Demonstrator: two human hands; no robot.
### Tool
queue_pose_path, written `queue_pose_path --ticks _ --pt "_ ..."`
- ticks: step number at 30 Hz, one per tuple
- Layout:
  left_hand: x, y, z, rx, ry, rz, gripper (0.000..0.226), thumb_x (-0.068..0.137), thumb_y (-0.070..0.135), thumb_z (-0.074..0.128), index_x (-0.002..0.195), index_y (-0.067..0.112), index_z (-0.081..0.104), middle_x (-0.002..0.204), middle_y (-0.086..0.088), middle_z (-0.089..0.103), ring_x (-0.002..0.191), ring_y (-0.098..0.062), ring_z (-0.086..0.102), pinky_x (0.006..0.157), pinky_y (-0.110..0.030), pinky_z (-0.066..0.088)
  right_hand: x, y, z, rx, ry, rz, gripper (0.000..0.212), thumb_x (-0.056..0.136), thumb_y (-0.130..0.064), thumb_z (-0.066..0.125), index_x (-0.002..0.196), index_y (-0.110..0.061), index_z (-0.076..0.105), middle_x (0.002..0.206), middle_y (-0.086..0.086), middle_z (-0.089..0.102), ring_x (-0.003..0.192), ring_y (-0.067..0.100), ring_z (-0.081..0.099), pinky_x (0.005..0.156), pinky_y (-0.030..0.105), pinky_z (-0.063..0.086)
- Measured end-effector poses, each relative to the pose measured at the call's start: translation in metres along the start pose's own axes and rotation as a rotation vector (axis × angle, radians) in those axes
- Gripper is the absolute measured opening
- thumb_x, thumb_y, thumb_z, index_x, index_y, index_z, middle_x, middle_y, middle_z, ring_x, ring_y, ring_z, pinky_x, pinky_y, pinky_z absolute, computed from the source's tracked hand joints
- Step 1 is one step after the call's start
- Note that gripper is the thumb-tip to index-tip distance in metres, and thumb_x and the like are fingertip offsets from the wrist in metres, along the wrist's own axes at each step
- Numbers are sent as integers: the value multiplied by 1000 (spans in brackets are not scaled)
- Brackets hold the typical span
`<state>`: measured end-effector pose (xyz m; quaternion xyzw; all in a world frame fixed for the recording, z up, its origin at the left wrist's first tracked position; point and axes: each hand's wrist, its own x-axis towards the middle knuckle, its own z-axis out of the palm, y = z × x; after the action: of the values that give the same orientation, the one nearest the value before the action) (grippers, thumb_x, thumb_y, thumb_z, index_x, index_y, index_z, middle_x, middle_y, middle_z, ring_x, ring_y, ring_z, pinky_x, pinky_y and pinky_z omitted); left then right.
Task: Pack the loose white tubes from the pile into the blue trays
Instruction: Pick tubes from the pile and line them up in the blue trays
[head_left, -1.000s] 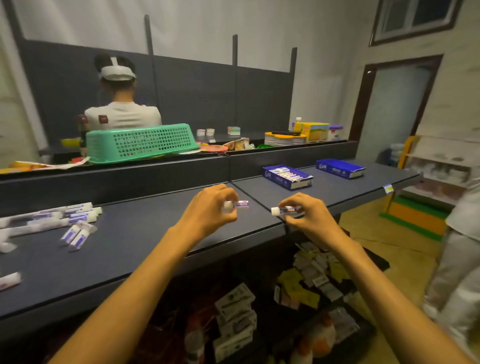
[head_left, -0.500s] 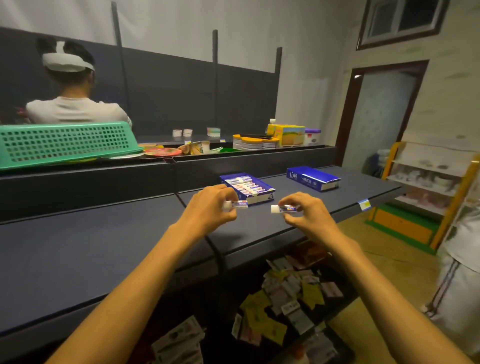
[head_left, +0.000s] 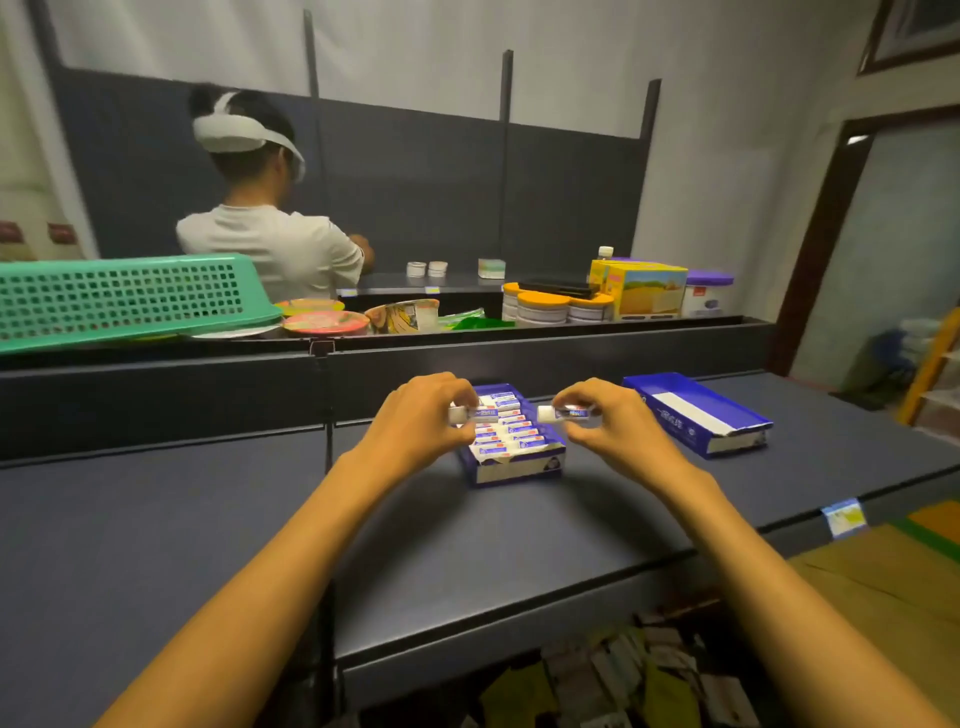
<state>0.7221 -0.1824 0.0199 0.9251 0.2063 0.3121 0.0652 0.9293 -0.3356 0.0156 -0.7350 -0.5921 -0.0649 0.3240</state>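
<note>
Setting: a small shop, as I read it. Dark tiered display shelves (head_left: 519, 530) with a price tag (head_left: 842, 516) on the front edge; stocked tins with orange lids (head_left: 550, 307), a yellow carton (head_left: 644, 289), packaged goods (head_left: 649, 675) on the lower shelf, a green basket (head_left: 124, 296).
</note>
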Motion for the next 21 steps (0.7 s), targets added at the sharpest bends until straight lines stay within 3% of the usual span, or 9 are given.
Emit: queue_pose_path --ticks 15,21 --pt "46 11 41 226 -56 -346 24 80 35 72 102 28 65 103 10 64 92 -12 61 76 -33 53 100 74 40 143 -223 -269 24 85 -27 72 108 -26 63 114 -6 63 103 11 58 84 33 54" --pt "54 4 50 325 -122 -416 27 84 38 68 109 29 65 110 8 64 100 -13 56 74 -28 41 125 72 50 200 -252 -333 21 85 -25 71 105 -26 64 109 -9 64 92 6 56 74 26 50"
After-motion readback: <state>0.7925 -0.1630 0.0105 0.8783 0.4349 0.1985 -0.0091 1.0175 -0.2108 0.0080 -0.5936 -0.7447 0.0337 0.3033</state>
